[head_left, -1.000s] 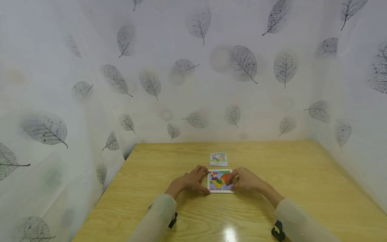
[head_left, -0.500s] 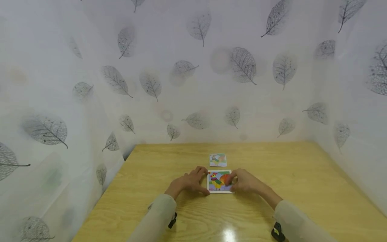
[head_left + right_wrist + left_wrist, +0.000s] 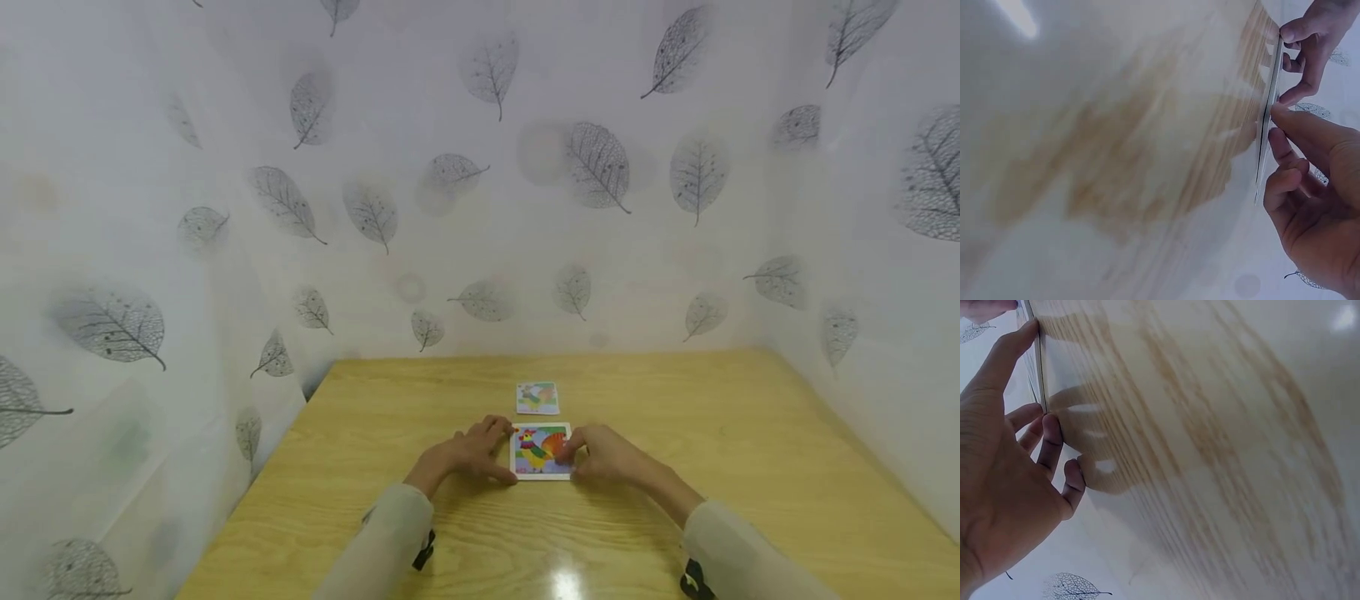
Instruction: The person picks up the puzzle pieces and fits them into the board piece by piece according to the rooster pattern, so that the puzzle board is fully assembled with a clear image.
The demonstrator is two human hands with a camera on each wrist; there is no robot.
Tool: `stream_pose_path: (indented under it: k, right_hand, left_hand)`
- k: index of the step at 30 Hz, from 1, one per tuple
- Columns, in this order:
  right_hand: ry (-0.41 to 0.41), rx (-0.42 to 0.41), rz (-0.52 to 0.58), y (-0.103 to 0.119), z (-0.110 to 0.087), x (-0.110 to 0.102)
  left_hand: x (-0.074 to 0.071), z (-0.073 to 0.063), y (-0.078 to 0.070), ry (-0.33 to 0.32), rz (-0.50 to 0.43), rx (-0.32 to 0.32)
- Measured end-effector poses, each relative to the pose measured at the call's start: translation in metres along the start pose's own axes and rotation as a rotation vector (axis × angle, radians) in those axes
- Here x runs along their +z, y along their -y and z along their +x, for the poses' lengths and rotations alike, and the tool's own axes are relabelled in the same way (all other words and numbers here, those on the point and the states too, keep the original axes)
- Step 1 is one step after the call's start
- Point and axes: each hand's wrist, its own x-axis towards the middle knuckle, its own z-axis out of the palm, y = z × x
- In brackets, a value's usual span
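Note:
A white-rimmed rooster puzzle board [image 3: 539, 450] lies flat on the wooden table in the head view. My left hand [image 3: 471, 451] holds its left side, thumb at the near corner and fingers at the far one. On the right side, my right hand [image 3: 603, 454] pinches the near right part, the index finger over the picture and the thumb at the rim, covering that corner. Both wrist views catch the board edge-on: the left hand [image 3: 1013, 456] and the right hand [image 3: 1319, 194] curl fingers at its thin edge. Seams between puzzle pieces are too small to tell.
Just beyond the board lies a paler card [image 3: 537, 398] with a similar rooster picture. The wooden table [image 3: 420, 392] meets white, leaf-printed sheets [image 3: 480, 242] at the back and both sides. A bright reflection shows near the front.
The head view has shifted slightly. My right hand sits a little lower over the right side of the board; my left hand keeps its place on the left side.

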Motion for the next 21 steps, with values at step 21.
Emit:
stream_pose_path:
  k: [21]
  right_hand:
    - [-0.406,0.008,-0.091,-0.023,-0.074,-0.095]
  left_hand:
    - [-0.028,-0.056,0.024,-0.395,0.119,0.252]
